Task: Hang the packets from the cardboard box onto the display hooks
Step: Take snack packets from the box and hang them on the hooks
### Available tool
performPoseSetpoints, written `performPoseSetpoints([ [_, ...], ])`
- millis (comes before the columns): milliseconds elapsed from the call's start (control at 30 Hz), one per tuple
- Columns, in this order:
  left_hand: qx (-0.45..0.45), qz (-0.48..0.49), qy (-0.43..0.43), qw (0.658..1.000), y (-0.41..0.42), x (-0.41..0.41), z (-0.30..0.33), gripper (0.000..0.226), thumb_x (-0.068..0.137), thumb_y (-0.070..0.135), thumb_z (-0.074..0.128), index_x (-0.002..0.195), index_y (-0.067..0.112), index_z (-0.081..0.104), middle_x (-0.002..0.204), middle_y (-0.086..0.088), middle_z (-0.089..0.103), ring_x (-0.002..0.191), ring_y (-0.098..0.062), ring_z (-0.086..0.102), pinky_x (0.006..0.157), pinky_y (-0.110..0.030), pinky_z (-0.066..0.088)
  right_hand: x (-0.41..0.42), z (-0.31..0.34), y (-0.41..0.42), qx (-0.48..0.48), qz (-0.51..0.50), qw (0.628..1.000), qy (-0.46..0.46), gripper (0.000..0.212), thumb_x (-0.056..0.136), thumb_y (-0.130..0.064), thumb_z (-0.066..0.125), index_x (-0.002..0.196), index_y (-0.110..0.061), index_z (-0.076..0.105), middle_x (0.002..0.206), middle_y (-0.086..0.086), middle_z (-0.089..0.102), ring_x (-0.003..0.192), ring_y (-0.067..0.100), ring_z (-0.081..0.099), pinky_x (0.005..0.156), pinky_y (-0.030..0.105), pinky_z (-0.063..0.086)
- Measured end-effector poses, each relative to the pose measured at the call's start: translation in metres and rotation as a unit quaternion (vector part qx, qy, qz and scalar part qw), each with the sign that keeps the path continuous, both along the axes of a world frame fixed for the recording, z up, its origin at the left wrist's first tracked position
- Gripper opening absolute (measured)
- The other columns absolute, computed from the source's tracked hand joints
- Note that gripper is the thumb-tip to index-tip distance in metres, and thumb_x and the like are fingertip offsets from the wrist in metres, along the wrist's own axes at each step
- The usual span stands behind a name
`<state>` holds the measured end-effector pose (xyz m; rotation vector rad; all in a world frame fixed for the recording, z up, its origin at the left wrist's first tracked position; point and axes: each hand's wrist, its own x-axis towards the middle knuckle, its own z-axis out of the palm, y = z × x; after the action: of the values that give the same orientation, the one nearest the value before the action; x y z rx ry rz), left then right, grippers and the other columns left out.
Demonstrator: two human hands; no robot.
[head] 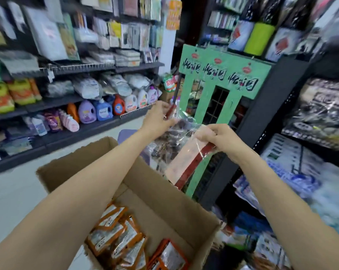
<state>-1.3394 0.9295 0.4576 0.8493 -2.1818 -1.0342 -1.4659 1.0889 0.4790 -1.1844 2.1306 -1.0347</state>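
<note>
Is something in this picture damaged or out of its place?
Nothing stands out. Both hands, left and right, hold a strip of clear packets above the cardboard box, where orange packets lie loosely piled.

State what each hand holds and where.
Left hand pinches the clear packet strip at its upper red edge; right hand grips its lower red edge.

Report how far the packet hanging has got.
Done: no packets visibly hung on the green display. In hand: the left hand and right hand both grip a clear strip of packets raised before the display. Left: many orange packets lie in the box.
</note>
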Motion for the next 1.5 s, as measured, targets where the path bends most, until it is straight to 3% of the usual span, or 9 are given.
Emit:
performPoseSetpoints([
  [233,-0.062,-0.317,-0.185,0.928,0.075,-0.059,0.053,0.075,0.082,0.049,0.065,0.143,0.016,0.034,0.144,0.002,0.040,0.128,-0.015,0.042,0.102,-0.027,0.035,-0.047,0.037,0.032,-0.124,-0.176,0.967,-0.136,0.012,0.087,0.003,0.059,0.079,0.012,0.062,0.077,0.019,0.064,0.062,0.023,0.067,0.061,0.028,0.059],
  [433,-0.295,-0.227,-0.151,0.915,0.106,-0.110,0.073,0.021,0.094,0.017,0.055,0.112,0.011,0.064,0.103,-0.007,0.067,0.097,-0.026,0.063,0.084,-0.035,0.051,-0.093,0.043,0.070,-0.227,-0.308,0.893,-0.237,0.011,0.089,-0.001,0.057,0.085,0.009,0.054,0.079,0.021,0.067,0.059,0.026,0.070,0.054,0.029,0.059],
  [533,-0.319,-0.215,-0.102,0.917,0.121,-0.137,0.088,0.017,0.097,0.025,0.051,0.099,0.016,0.066,0.078,0.002,0.059,0.079,-0.024,0.060,0.068,-0.034,0.049,-0.124,0.051,0.097,-0.073,-0.353,0.933,0.026,0.041,0.091,-0.038,0.049,0.083,0.001,0.056,0.068,0.013,0.062,0.068,0.029,0.063,0.060,0.036,0.052],
  [600,-0.321,-0.207,-0.078,0.921,0.131,-0.155,0.096,0.016,0.095,0.030,0.053,0.098,0.023,0.067,0.085,0.002,0.064,0.085,-0.024,0.060,0.066,-0.030,0.043,-0.138,0.054,0.115,-0.006,-0.367,0.906,0.211,0.063,0.090,-0.059,0.036,0.101,0.001,0.053,0.093,0.024,0.056,0.084,0.033,0.057,0.077,0.035,0.050],
  [700,-0.286,-0.198,-0.027,0.937,0.144,-0.183,0.106,0.010,0.087,0.035,0.065,0.093,0.030,0.069,0.097,0.007,0.069,0.094,-0.018,0.061,0.068,-0.028,0.041,-0.145,0.064,0.139,-0.118,-0.331,0.887,0.299,0.052,0.094,-0.052,0.042,0.118,-0.008,0.051,0.120,0.014,0.052,0.112,0.029,0.048,0.089,0.035,0.039],
  [867,-0.209,-0.217,0.011,0.954,0.171,-0.226,0.125,0.017,0.083,0.044,0.067,0.096,0.034,0.072,0.100,0.010,0.071,0.099,-0.011,0.063,0.081,-0.032,0.050,-0.166,0.084,0.170,-0.195,-0.255,0.887,0.332,0.017,0.087,-0.034,0.064,0.081,-0.019,0.069,0.068,-0.013,0.060,0.063,-0.001,0.052,0.058,0.018,0.035],
  [1167,-0.177,-0.158,0.031,0.971,0.206,-0.280,0.144,0.018,0.094,0.037,0.054,0.102,0.031,0.069,0.112,0.006,0.067,0.110,-0.022,0.055,0.092,-0.039,0.038,-0.214,0.109,0.181,-0.203,-0.316,0.865,0.334,0.021,0.091,-0.029,0.060,0.093,-0.012,0.072,0.083,-0.005,0.065,0.078,0.011,0.057,0.068,0.025,0.037],
  [1367,-0.107,-0.144,0.064,0.982,0.209,-0.295,0.139,0.024,0.090,0.034,0.061,0.067,0.040,0.057,0.107,0.005,0.068,0.108,-0.019,0.058,0.094,-0.046,0.045,-0.231,0.106,0.181,-0.173,-0.310,0.873,0.334,0.018,0.093,-0.030,0.058,0.086,-0.018,0.069,0.079,-0.005,0.064,0.077,0.014,0.060,0.064,0.026,0.036],
  [1500,-0.123,-0.105,0.045,0.986,0.213,-0.305,0.139,0.009,0.091,0.034,0.060,0.094,0.031,0.067,0.112,0.004,0.068,0.112,-0.019,0.056,0.098,-0.040,0.038,-0.236,0.104,0.181,-0.133,-0.331,0.851,0.386,0.015,0.093,-0.025,0.057,0.103,-0.017,0.064,0.097,0.001,0.068,0.086,0.018,0.063,0.062,0.026,0.039],
])
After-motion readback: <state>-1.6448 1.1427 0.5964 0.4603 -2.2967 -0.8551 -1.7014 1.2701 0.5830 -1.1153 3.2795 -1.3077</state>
